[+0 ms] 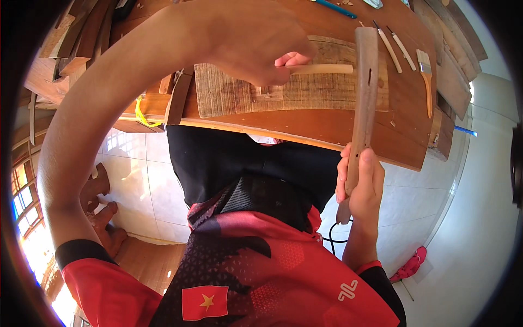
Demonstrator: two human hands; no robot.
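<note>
On the work table (406,139): rough-grained wooden board (231,92) lies flat near the front edge; judged to be the workpiece.
Recess: small, roughly rectangular recess (265,92) cut into the board toward its near edge, paler wood around it. Depth cannot be read.
Left hand (253,46): above the board, fingers closed firmly on a pale-handled tool (327,69). Handle butt points right, out past the fingertips. Working tip hidden by the hand; cannot tell whether it touches wood.
Right hand (365,188): fingers and thumb wrapped round the lower part of a long wooden club (364,98). Upper part of the club crosses the view of the board's right end.
Club against handle butt: very near each other in this view; contact or gap cannot be told from one angle.
Step in hand (judged): chiselling at the recess, club serving as mallet; probably at or close to a strike.
Next move (judged): calls for a steady left grip, tip seated on the recess line, then a square, measured tap on the butt. A glancing blow could skid the tip or catch the knuckles.
Right side of table: two slim tools, left slim tool (388,50) and right slim tool (402,50), lie beside a flat brush (426,87); none of these is in hand.
</note>
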